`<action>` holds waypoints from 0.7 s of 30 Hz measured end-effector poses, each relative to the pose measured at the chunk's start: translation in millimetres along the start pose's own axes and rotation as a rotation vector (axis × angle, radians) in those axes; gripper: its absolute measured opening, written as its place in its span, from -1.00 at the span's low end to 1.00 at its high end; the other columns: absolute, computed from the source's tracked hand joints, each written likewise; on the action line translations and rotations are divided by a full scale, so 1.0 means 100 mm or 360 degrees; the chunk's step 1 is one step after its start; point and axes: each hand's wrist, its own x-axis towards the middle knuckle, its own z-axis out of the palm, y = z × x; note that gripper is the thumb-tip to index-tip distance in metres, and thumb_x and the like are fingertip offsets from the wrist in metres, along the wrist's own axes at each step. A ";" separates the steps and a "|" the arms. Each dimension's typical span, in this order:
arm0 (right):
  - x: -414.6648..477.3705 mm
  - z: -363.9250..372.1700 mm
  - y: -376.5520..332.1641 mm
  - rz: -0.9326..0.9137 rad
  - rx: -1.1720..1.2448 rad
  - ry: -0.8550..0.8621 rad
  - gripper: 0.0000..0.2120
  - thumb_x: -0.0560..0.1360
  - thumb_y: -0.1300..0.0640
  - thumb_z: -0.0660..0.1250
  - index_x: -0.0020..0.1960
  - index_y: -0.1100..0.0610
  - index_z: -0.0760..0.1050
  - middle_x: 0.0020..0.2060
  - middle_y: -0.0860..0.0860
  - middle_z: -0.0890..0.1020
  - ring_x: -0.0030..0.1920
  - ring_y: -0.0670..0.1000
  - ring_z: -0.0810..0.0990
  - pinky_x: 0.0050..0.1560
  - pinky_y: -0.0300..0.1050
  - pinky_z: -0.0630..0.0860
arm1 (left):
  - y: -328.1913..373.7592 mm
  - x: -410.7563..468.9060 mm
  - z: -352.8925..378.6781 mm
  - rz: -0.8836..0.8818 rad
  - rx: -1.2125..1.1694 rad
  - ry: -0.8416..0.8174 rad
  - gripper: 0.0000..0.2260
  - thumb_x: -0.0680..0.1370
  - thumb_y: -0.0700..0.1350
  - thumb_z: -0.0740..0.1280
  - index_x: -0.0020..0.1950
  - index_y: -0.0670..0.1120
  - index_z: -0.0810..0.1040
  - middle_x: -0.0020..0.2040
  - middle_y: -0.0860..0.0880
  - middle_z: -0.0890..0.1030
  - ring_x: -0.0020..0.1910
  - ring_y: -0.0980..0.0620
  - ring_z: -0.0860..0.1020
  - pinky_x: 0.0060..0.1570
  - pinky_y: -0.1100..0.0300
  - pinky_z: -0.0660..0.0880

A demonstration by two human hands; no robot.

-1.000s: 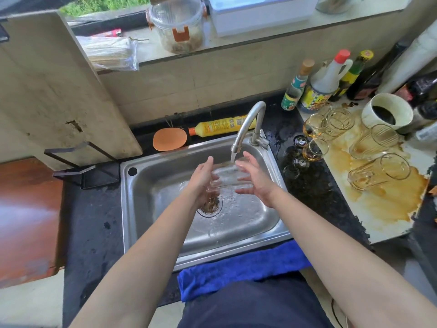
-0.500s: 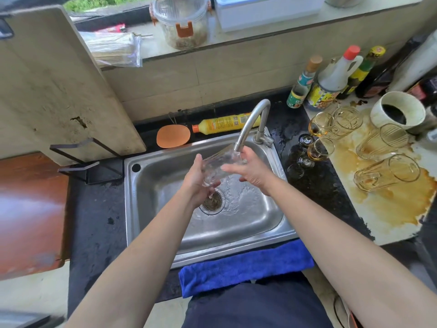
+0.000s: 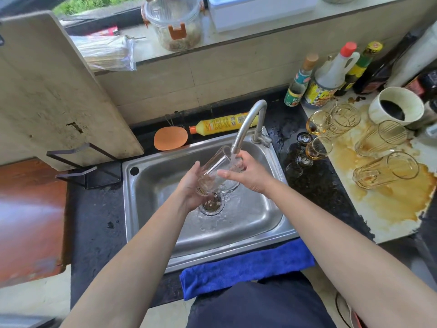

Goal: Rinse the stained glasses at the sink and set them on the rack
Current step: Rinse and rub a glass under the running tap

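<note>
A clear glass (image 3: pixel 214 170) is tilted with its mouth up under the tap (image 3: pixel 247 125) over the steel sink (image 3: pixel 151 185). My left hand (image 3: pixel 191 187) cups its base from below. My right hand (image 3: pixel 248 172) grips its upper side near the spout. Water runs into the basin by the drain (image 3: pixel 211 205). Several stained glasses lie on a brown-stained board at the right, among them a large glass on its side (image 3: pixel 385 170) and another (image 3: pixel 380 138). A black wire rack (image 3: pixel 81 162) stands left of the sink.
A big cutting board (image 3: pixel 52 91) leans in the rack. A yellow detergent bottle (image 3: pixel 220 124) and orange sponge (image 3: pixel 170 138) lie behind the sink. Sauce bottles (image 3: pixel 328 76) and a white cup (image 3: pixel 396 106) crowd the back right. A blue towel (image 3: pixel 248 266) hangs over the front edge.
The glass went from level between my hands to tilted, its mouth raised to the spout. My left hand slid under the base and my right hand rose toward the tap.
</note>
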 end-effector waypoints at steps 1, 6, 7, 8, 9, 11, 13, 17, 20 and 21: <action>0.00 0.01 0.00 0.0017 0.0095 -0.0054 -0.26 0.43 -0.21 0.51 0.48 -0.04 0.28 0.12 0.00 0.64 0.07 -0.03 0.66 0.04 -0.16 0.50 | 0.00 -0.01 0.00 -0.0026 -0.0036 -0.0005 -0.61 0.65 0.21 0.19 0.16 -0.08 0.57 -0.01 -0.11 0.64 -0.12 -0.07 0.59 -0.08 0.05 0.49; 0.01 0.08 0.00 0.0150 0.0645 -0.0051 -0.35 0.48 -0.08 0.52 0.46 0.02 0.31 0.07 0.08 0.61 -0.33 -0.11 0.58 0.09 0.07 0.60 | 0.01 0.00 0.07 -0.0123 -0.0082 -0.0069 -0.64 0.63 0.17 0.23 0.15 -0.10 0.56 0.11 -0.13 0.59 -0.13 -0.08 0.56 -0.18 0.10 0.54; 0.02 0.08 0.01 0.0157 0.0659 0.0008 -0.30 0.43 -0.07 0.56 0.46 0.01 0.33 0.13 0.07 0.61 -0.25 -0.12 0.61 0.11 0.07 0.60 | 0.01 -0.01 0.10 -0.0104 0.0009 -0.0097 -0.64 0.65 0.17 0.20 0.13 -0.09 0.57 0.11 -0.12 0.61 -0.10 -0.07 0.57 -0.12 0.08 0.52; 0.02 0.06 0.02 0.0137 0.0600 0.0073 -0.25 0.38 -0.07 0.61 0.46 -0.01 0.35 0.19 0.04 0.60 -0.09 -0.09 0.63 0.13 0.06 0.60 | 0.02 0.00 0.12 -0.0052 0.0138 -0.0118 -0.62 0.65 0.18 0.19 0.16 -0.09 0.58 0.15 -0.13 0.63 -0.04 -0.07 0.59 -0.07 0.05 0.51; 0.02 0.03 0.02 0.0099 0.0473 0.0125 -0.23 0.32 -0.08 0.64 0.43 -0.02 0.39 0.23 -0.02 0.59 0.07 -0.04 0.62 0.18 0.07 0.59 | 0.02 0.00 0.15 0.0015 0.0261 -0.0149 -0.59 0.65 0.20 0.18 0.22 -0.10 0.59 0.20 -0.14 0.63 0.02 -0.09 0.59 -0.04 0.02 0.52; 0.01 -0.03 0.03 0.0021 0.0179 0.0142 -0.30 0.29 -0.04 0.67 0.35 -0.02 0.47 0.22 -0.10 0.61 0.19 -0.01 0.59 0.26 0.06 0.53 | 0.07 0.00 0.20 0.0107 0.0439 -0.0227 -0.51 0.62 0.29 0.17 0.26 -0.06 0.59 0.23 -0.16 0.61 0.13 -0.15 0.58 0.04 -0.07 0.54; 0.00 -0.07 0.01 0.0021 -0.0010 0.0087 -0.28 0.26 -0.01 0.68 0.36 -0.02 0.49 0.17 -0.11 0.64 0.17 0.02 0.62 0.26 0.05 0.54 | 0.14 -0.01 0.23 0.0149 0.0532 -0.0352 -0.44 0.56 0.38 0.18 0.28 -0.02 0.60 0.23 -0.14 0.61 0.20 -0.18 0.58 0.16 -0.18 0.53; 0.03 -0.13 0.09 -0.0044 -0.0097 0.0000 -0.18 0.20 0.00 0.68 0.40 -0.04 0.46 0.07 -0.13 0.68 0.03 -0.07 0.68 0.09 -0.10 0.62 | 0.23 -0.02 0.32 0.0328 0.0752 -0.0456 -0.64 0.58 0.03 0.39 0.32 -0.10 0.60 0.21 -0.21 0.64 0.09 -0.20 0.67 0.06 -0.12 0.65; 0.00 -0.14 0.15 -0.0062 -0.0032 -0.0052 -0.28 0.41 0.35 0.53 0.48 0.07 0.34 -0.34 -0.23 0.57 -0.39 -0.25 0.51 -0.27 -0.38 0.43 | 0.20 0.06 0.37 0.0526 0.0716 -0.0176 -0.74 0.61 -0.32 0.27 0.29 -0.27 0.56 0.20 -0.32 0.60 0.06 -0.23 0.65 -0.23 0.04 0.67; -0.02 -0.13 0.16 -0.0064 -0.0002 -0.0048 -0.29 0.44 0.35 0.47 0.51 0.06 0.33 -0.35 -0.23 0.55 -0.37 -0.22 0.48 -0.25 -0.32 0.43 | 0.19 0.07 0.37 0.0564 0.0658 -0.0154 -0.75 0.62 -0.33 0.26 0.28 -0.28 0.56 0.21 -0.32 0.59 0.10 -0.24 0.63 -0.25 0.06 0.66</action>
